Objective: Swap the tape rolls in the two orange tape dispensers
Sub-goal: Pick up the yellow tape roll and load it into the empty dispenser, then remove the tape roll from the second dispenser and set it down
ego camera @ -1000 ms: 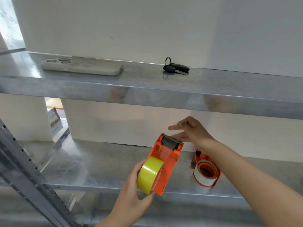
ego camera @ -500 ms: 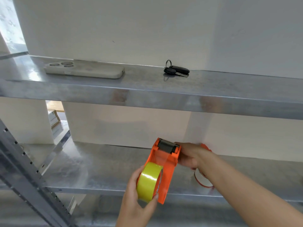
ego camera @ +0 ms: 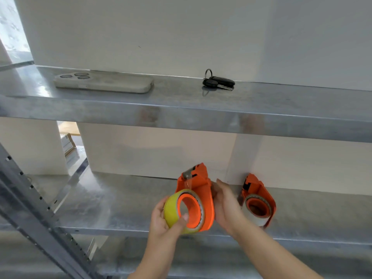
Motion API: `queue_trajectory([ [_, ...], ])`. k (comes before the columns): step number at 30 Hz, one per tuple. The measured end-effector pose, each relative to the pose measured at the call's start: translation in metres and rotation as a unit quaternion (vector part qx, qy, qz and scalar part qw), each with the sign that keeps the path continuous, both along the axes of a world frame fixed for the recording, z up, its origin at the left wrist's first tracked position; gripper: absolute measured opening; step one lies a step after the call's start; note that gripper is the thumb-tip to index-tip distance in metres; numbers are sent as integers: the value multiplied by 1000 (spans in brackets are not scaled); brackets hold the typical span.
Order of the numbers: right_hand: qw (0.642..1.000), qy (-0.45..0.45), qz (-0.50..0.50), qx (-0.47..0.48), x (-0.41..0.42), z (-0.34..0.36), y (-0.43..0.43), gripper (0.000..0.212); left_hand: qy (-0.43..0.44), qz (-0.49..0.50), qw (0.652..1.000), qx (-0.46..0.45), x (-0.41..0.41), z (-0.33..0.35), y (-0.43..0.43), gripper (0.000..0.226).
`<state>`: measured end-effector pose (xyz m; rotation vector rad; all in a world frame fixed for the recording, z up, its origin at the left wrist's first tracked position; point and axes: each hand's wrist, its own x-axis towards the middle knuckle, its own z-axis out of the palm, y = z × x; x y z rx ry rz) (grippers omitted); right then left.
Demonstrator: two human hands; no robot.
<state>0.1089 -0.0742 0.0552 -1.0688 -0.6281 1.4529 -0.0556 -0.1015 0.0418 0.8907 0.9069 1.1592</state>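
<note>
An orange tape dispenser (ego camera: 201,186) is held above the front of the lower metal shelf (ego camera: 112,202). A yellow tape roll (ego camera: 172,213) sits on its orange hub. My left hand (ego camera: 164,222) grips the yellow roll from the left, thumb on the hub's rim. My right hand (ego camera: 226,206) holds the dispenser's body from the right side. A second orange dispenser (ego camera: 258,196) with a white tape roll (ego camera: 254,198) stands on the shelf to the right, near the wall.
On the upper shelf (ego camera: 181,113) lie a grey phone (ego camera: 102,83) at the left and a bunch of black keys (ego camera: 218,82) in the middle. A perforated metal upright (ego camera: 36,214) slants across the lower left. A white wall backs both shelves.
The held dispenser has turned so the hub faces me. My right hand slid from its top down to its right side, uncovering the second dispenser behind.
</note>
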Motion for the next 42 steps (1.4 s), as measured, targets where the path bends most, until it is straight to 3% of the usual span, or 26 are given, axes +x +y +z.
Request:
queue_trajectory([
  [4, 991, -128, 8, 28, -2, -21, 15, 46, -67, -37, 993, -95, 14, -10, 18, 45],
  [7, 961, -274, -10, -38, 2, -39, 35, 33, -45, -53, 984, -164, 27, -26, 35, 38],
  [12, 940, -329, -25, -83, 20, -64, 50, 34, 179, -160, 957, -165, 41, -45, 60, 29],
  [17, 937, -338, -39, -73, 24, -74, 56, 38, 409, -210, 883, -92, 43, -58, 82, 55],
  [19, 940, -334, -39, -66, 23, -74, 55, 38, 481, -201, 850, -76, 42, -62, 84, 46],
  [24, 943, -326, -39, -53, 20, -78, 54, 41, 522, -187, 831, -44, 43, -78, 85, 41],
  [28, 940, -335, -7, -70, 23, -76, 53, 45, 509, -146, 848, -28, 48, -74, 84, 41],
  [32, 937, -340, -5, -82, 27, -68, 53, 54, 472, -130, 872, -29, 51, -61, 90, 65],
  [38, 932, -352, -48, -65, 50, -32, 42, 70, 444, -140, 883, 70, 69, -12, 113, 95],
  [42, 912, -400, -66, -58, 73, 6, 19, 77, 455, -212, 852, 145, 91, 22, 118, 122],
])
